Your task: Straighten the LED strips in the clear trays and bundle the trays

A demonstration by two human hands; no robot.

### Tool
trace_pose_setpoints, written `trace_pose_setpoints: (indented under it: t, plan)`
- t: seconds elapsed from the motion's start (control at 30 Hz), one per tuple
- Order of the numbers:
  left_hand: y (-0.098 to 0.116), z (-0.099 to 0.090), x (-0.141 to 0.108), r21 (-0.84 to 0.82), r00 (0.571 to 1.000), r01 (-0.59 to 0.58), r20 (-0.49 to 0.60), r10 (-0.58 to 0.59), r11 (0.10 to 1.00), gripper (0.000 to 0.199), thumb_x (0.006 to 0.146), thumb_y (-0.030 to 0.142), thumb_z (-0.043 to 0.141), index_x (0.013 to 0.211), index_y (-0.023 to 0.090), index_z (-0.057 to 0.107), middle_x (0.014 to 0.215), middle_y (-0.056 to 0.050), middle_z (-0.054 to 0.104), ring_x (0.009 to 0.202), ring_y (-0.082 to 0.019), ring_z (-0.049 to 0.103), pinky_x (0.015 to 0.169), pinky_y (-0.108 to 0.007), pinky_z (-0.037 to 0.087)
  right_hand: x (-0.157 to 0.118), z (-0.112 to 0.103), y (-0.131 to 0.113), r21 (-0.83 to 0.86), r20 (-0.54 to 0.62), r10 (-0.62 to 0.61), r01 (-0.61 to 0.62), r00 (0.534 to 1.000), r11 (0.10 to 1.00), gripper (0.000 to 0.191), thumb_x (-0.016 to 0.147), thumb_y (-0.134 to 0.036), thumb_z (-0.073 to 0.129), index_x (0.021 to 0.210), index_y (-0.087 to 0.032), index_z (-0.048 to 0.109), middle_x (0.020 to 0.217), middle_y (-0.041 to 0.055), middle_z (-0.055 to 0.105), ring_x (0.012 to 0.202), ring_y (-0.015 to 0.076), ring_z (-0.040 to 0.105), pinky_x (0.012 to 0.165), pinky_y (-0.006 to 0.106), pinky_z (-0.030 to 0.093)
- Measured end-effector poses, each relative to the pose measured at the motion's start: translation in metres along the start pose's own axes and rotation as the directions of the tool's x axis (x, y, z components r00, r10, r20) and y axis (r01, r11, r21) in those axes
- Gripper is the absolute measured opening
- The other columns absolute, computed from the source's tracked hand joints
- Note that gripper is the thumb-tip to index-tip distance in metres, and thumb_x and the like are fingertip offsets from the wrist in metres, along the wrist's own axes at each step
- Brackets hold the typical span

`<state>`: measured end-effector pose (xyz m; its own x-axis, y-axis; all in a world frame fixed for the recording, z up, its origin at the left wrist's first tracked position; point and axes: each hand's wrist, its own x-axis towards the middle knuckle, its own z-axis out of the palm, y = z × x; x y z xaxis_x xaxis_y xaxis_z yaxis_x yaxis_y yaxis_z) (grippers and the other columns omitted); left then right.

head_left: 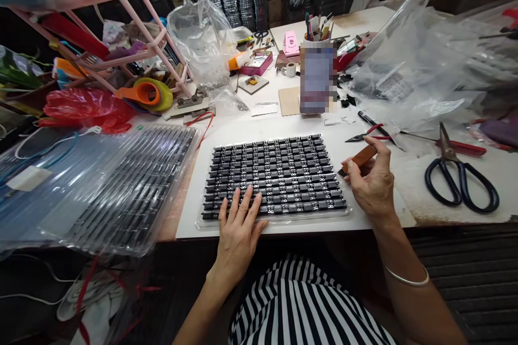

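A clear plastic tray (273, 219) lies in front of me, filled with rows of small black electronic parts (271, 172) with metal pins. My left hand (238, 226) rests with fingers spread over the front edge of the rows, left of the middle. At the tray's right edge, my right hand (374, 183) pinches a brown rectangular block (363, 156) with a dark tip, tilted down toward the parts. Whether that tip touches the tray, I cannot tell.
Stacked filled trays (129, 188) stand at left, below a pink rack (133, 27). To the right lie black-handled scissors (457, 172), red-handled pliers (366, 133) and a red-handled screwdriver (465, 147). A blurred-out phone-like screen (318, 78) stands behind the tray, with plastic bags (437, 59) beyond.
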<state>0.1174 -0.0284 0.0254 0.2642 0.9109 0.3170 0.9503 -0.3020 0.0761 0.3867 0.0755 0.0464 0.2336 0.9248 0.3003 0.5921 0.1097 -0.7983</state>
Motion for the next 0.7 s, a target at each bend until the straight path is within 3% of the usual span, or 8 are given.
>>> trace_pose_setpoints:
  t: [0.4, 0.7]
  plan:
    - [0.0000, -0.0002, -0.0002, -0.030, 1.000, 0.010, -0.009, -0.010, 0.999, 0.055, 0.091, 0.028, 0.050, 0.143, 0.020, 0.034, 0.146, -0.010, 0.040, 0.140, -0.028, 0.026, 0.110, -0.047, 0.025, -0.0005, -0.0005, -0.0019, -0.010, 0.013, 0.009, -0.009, 1.000, 1.000, 0.059, 0.083, -0.027, 0.056, 0.138, -0.020, 0.036, 0.083, 0.0039, 0.067, 0.061, 0.0172, 0.063, 0.059, 0.033, 0.055]
    - [0.0013, -0.0001, 0.0008, -0.012, 1.000, 0.003, -0.005, -0.003, 1.000, 0.053, 0.091, 0.027, 0.050, 0.141, 0.017, 0.037, 0.146, -0.011, 0.040, 0.140, -0.029, 0.026, 0.109, -0.049, 0.025, 0.0000, -0.0003, -0.0016, -0.012, 0.015, 0.007, -0.006, 1.000, 1.000, 0.061, 0.083, -0.027, 0.057, 0.139, -0.021, 0.035, 0.082, 0.0036, 0.067, 0.061, 0.0174, 0.063, 0.058, 0.033, 0.056]
